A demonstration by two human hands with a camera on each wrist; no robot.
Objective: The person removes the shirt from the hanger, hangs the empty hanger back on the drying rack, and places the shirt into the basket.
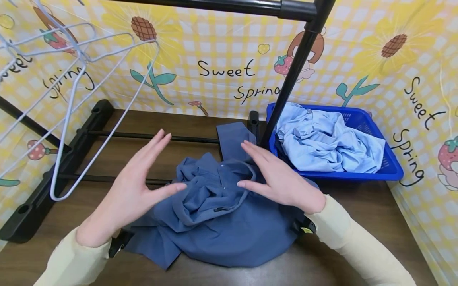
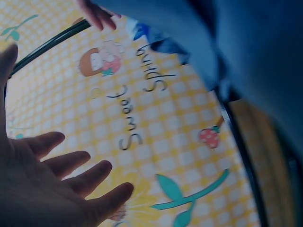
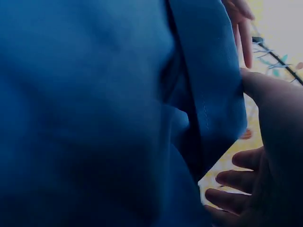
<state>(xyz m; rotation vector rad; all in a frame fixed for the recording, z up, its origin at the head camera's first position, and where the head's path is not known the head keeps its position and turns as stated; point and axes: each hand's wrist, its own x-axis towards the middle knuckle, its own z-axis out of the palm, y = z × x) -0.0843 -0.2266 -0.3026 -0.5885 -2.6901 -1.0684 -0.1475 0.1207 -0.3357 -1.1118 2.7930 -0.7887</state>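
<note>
A crumpled dark blue garment (image 1: 232,242) lies on the brown tabletop, with a rounded opening in its middle and a small black tag at that edge. One flat end of it stretches toward the back. My left hand (image 1: 134,188) is held over its left side, fingers straight and thumb spread apart. Over the right side, my right hand (image 1: 282,178) is spread the same way, palm turned toward the left one. Neither hand holds anything. The left wrist view shows the left hand's spread fingers (image 2: 90,163). In the right wrist view, the garment (image 3: 208,85) fills most of the picture beside the right hand.
A blue plastic basket (image 1: 390,171) with crumpled light blue clothing (image 1: 329,139) stands at the back right. White wire hangers (image 1: 73,91) hang at the left. A black rack (image 1: 295,67) rises behind the hands, its lower bars crossing the table (image 1: 365,222). A yellow checked cloth (image 1: 222,47) covers the walls.
</note>
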